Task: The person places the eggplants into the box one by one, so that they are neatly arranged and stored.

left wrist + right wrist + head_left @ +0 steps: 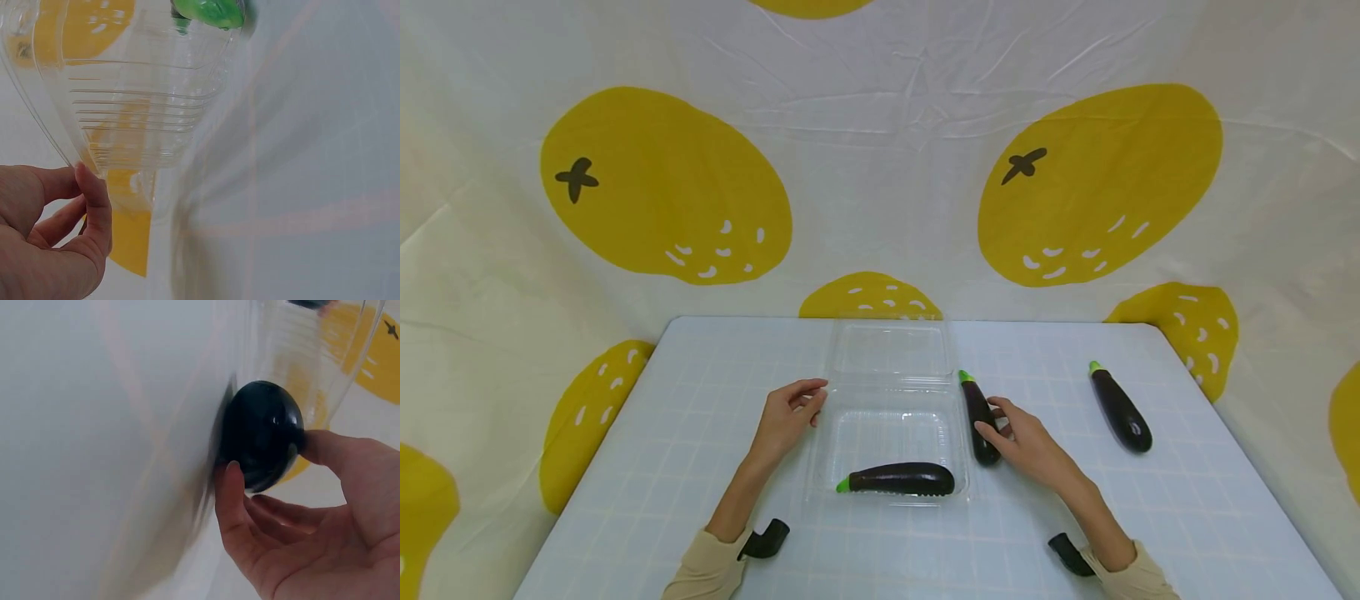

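Note:
A clear plastic clamshell container (880, 433) stands on the table, its lid (891, 350) folded back toward the wall. One dark purple toy eggplant (902, 478) with a green stem lies crosswise at the near side inside it. At the container's left rim, my left hand (786, 421) pinches the edge between thumb and fingertips, seen close in the left wrist view. My right hand (1026, 442) grips a second eggplant (977, 417) just outside the container's right wall. Its rounded dark end (262, 434) faces the right wrist camera, with thumb and fingers on either side.
A third eggplant (1122, 410) lies farther right on the pale checked table (1195, 508). Behind the table hangs a white cloth (880, 167) with big yellow fruit prints. Black straps or mounts (766, 539) sit at both wrists.

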`<state>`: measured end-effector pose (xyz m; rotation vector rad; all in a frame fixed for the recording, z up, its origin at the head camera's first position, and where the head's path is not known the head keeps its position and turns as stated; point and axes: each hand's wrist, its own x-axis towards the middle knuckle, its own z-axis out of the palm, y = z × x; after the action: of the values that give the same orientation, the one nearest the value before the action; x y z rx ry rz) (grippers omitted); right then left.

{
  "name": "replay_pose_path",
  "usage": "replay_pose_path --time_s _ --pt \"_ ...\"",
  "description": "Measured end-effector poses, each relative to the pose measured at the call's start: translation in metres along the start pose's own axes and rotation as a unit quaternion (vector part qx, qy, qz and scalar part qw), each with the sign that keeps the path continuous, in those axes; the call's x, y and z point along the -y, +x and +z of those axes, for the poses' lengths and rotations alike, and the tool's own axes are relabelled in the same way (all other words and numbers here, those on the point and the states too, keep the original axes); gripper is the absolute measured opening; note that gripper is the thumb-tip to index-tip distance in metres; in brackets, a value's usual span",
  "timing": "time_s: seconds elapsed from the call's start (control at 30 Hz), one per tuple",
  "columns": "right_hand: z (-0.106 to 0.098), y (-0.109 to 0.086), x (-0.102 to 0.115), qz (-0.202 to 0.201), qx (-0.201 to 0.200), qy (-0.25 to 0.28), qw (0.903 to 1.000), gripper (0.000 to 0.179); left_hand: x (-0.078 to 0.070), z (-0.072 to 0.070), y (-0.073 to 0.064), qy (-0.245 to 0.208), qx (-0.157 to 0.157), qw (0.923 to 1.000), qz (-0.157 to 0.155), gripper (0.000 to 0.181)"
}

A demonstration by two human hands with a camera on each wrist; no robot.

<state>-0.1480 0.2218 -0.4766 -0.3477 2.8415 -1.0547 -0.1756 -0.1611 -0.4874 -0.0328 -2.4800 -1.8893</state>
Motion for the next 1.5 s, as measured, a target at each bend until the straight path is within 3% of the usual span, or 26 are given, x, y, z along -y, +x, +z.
replay_pose_path --time_s 0.4,1.03,1.5 --pt "-0.0019 -0.0054 -0.0011 0.057 -0.003 0.018 0.9982 0.055 -0.0007 0.0017 -0.0004 -0.004 0.003 1.0 -0.006 0.028" --pt "-0.0068 -0.0056 -0.0023 0.052 -0.005 0.017 0.9985 0.05 -0.0029 0.0016 -0.0016 0.012 -0.002 0.9999 -0.009 0.028" --pt "-0.0093 -0.0086 -0.0002 0.078 -0.021 0.022 0.9965 0.051 -0.0004 0.0015 -0.0011 0.019 -0.008 0.9998 -0.006 0.028"
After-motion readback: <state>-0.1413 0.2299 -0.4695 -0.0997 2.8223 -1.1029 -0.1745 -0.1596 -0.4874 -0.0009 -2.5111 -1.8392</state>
